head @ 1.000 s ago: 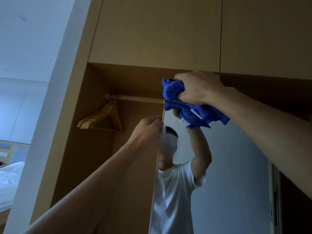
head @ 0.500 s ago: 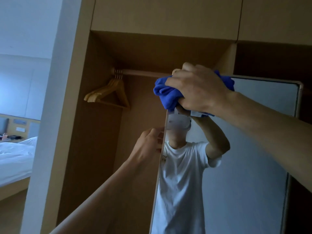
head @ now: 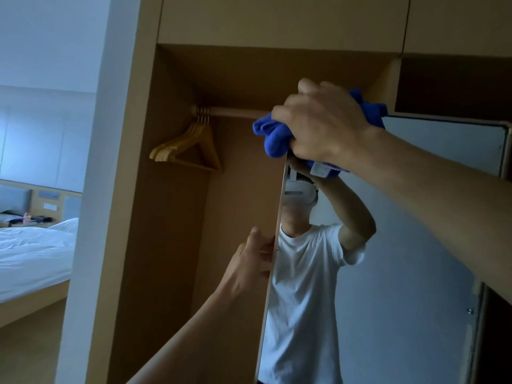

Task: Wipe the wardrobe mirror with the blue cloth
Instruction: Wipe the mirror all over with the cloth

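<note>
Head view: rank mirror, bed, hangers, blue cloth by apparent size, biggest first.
1. mirror
2. bed, only partly in frame
3. hangers and blue cloth: look alike. The right hand covers much of the cloth, so they are unranked.

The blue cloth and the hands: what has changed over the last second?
The right hand has bunched the cloth tighter at the top left corner of the mirror; less hangs below. The left hand has slid a little down the mirror's edge, still gripping it. Hangers unchanged.
</note>
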